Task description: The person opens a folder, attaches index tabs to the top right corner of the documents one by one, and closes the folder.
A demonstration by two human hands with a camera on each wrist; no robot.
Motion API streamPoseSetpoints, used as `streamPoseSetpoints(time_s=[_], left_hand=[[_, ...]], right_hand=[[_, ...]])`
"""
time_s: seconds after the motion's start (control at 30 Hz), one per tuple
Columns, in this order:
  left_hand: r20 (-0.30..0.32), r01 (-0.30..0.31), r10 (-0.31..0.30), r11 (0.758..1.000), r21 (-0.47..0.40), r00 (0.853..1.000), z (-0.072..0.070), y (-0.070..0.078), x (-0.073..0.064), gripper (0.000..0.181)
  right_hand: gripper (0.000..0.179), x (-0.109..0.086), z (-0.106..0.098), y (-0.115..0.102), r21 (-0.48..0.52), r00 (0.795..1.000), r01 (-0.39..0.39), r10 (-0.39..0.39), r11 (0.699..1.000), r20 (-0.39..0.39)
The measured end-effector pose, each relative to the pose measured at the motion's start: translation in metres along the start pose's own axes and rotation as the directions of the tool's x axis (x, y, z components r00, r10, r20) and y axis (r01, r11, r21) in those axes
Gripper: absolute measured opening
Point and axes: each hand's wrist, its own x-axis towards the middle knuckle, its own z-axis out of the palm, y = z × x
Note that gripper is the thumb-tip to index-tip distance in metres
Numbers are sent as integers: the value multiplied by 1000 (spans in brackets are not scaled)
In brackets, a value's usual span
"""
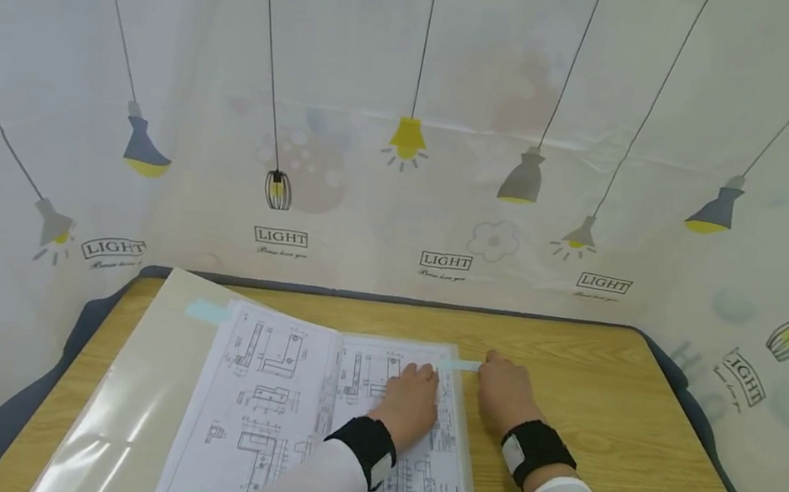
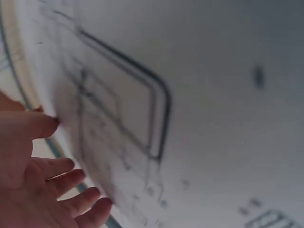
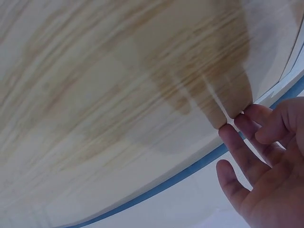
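Note:
A booklet of technical drawings (image 1: pixel 249 419) lies open in a pale plastic folder (image 1: pixel 115 400). My left hand (image 1: pixel 410 404) rests on its right-hand page, fingers loosely extended; the left wrist view shows the hand (image 2: pixel 61 185) beside the printed lines. From the right edge of the folder a light blue strip (image 1: pixel 462 366) sticks out, and my right hand (image 1: pixel 506 388) pinches its outer end. Seen from the right wrist, several fingertips of that hand (image 3: pixel 266 152) touch the wooden tabletop; the strip itself is hidden there.
A second light blue piece (image 1: pixel 207 310) sits on the left cover of the folder. The wooden table (image 1: pixel 638 448) has a dark rim (image 1: pixel 704 441), and behind it stands a wall covering (image 1: pixel 362 48) printed with lamps.

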Motion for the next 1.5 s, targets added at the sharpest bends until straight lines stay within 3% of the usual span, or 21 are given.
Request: streamPoseSetpoints(time_s=[0.1, 0.2, 0.3, 0.43, 0.6, 0.73, 0.97, 1.1, 1.33, 1.5], left_hand=[[18, 4, -2, 991, -135, 1000, -7, -11, -9, 48], [19, 6, -2, 975, -222, 1000, -25, -22, -29, 51], [13, 20, -17, 959, -282, 1000, -45, -32, -52, 52], [35, 65, -57, 946, -318, 998, -58, -51, -80, 56], [51, 108, -97, 933, -342, 994, -60, -80, -108, 60], [50, 143, -134, 931, -337, 990, -56, -98, -122, 61], [57, 206, -198, 923, -326, 978, -50, -115, -134, 51], [97, 232, -211, 915, -330, 973, -45, -118, -137, 47], [182, 256, -201, 895, -364, 963, -31, -124, -136, 47], [211, 252, -187, 905, -343, 959, -24, -126, -134, 49]], right_hand=[[20, 0, -2, -1, 19, 1000, 0, 1, 1000, -7], [22, -1, -4, -2, 48, 1000, 5, -5, 999, -11], [24, -2, -6, -2, 81, 1000, -1, 1, 997, -6], [24, -2, -8, 1, 91, 1000, -11, 11, 996, 5], [25, -2, -5, 2, 87, 1000, -16, 16, 996, 7], [26, -2, -4, 2, 94, 1000, -13, 12, 995, 17], [26, 0, -7, 3, 123, 1000, -10, 7, 992, 19], [26, 0, -7, 3, 129, 1000, -9, 6, 992, 21], [27, 2, -3, 6, 144, 1000, -9, 6, 989, 19], [30, 2, -1, 9, 231, 999, -31, 25, 972, 29]])
